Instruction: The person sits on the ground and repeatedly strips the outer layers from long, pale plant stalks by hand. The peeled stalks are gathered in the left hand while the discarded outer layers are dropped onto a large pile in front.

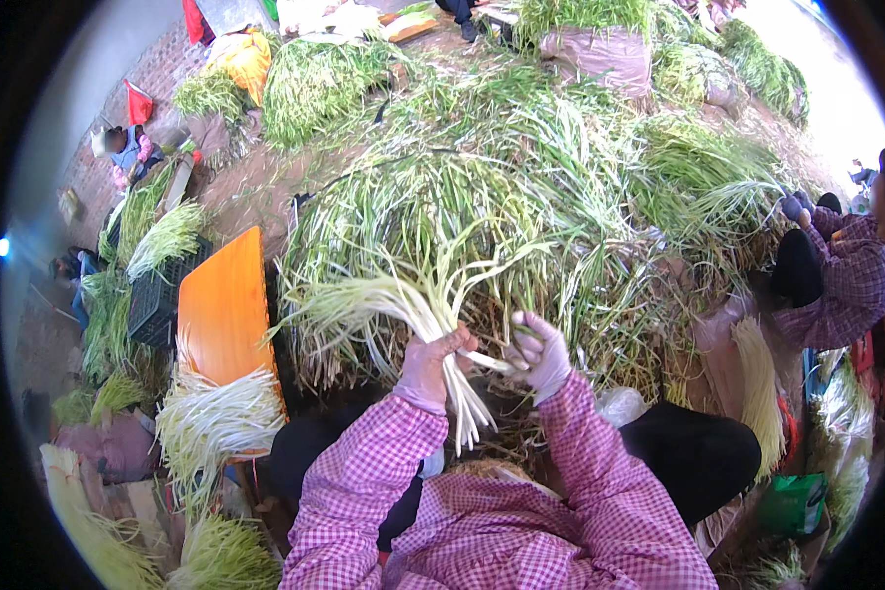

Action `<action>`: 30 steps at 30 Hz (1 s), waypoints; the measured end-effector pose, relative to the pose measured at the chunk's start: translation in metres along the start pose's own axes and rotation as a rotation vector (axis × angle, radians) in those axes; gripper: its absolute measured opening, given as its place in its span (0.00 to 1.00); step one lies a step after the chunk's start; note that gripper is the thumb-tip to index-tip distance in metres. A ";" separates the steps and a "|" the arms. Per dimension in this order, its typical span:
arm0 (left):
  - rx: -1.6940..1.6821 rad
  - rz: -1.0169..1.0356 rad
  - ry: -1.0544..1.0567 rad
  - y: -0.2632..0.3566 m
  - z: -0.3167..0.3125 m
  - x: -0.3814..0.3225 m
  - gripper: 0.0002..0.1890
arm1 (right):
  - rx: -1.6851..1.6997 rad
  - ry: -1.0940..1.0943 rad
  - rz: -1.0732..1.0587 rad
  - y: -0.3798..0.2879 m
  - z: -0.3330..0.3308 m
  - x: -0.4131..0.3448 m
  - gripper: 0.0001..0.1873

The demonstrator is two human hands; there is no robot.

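My left hand (434, 361) grips a loose bunch of long white-stemmed greens (420, 310), which look like garlic shoots. Their pale leaves fan upward and to the left, and the white stem ends hang below my fist. Just to its right, my right hand (542, 355) is closed on a single white stalk (490, 361) that runs across from the bunch. Both hands look thinly gloved and dirty at the fingers. Right in front of them lies a large heap of the same greens (442, 199), tangled, with dry brownish stems at its near edge.
On my left, an orange board (221, 302) carries a pile of white stalks (221, 409). Beyond it is a black plastic crate (164, 295). A co-worker in a checked shirt (848, 280) sits at right. A green bag (793, 504) lies low on the right. Other people sit farther off.
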State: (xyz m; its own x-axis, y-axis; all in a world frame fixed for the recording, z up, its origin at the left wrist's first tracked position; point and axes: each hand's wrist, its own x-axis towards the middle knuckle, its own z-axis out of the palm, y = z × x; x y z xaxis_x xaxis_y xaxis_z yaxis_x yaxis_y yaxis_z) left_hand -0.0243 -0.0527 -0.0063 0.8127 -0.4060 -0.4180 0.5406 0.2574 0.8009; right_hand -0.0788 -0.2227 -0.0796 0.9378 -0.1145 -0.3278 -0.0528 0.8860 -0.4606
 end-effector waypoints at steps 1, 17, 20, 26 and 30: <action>0.004 0.014 -0.018 0.000 0.001 0.000 0.11 | 0.012 -0.041 0.047 -0.007 0.000 -0.001 0.13; -0.396 0.356 0.048 0.069 -0.045 0.007 0.07 | -1.612 1.252 -0.052 -0.095 -0.260 -0.023 0.26; -0.445 0.333 0.024 0.065 -0.033 0.007 0.06 | -1.669 1.057 -0.372 -0.074 -0.202 -0.025 0.16; -0.335 0.285 0.055 0.049 -0.011 0.008 0.07 | -0.903 0.350 -0.150 -0.051 -0.031 -0.042 0.20; -0.339 0.244 0.027 0.029 -0.006 0.006 0.08 | -0.459 -0.090 0.035 -0.012 0.019 -0.028 0.28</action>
State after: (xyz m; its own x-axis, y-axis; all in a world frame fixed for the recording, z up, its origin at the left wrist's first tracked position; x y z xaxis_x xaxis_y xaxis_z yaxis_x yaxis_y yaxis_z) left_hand -0.0026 -0.0423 0.0117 0.9286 -0.2755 -0.2486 0.3692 0.6189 0.6933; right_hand -0.0982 -0.2213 -0.0490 0.9577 -0.0309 -0.2860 -0.2120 0.5959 -0.7746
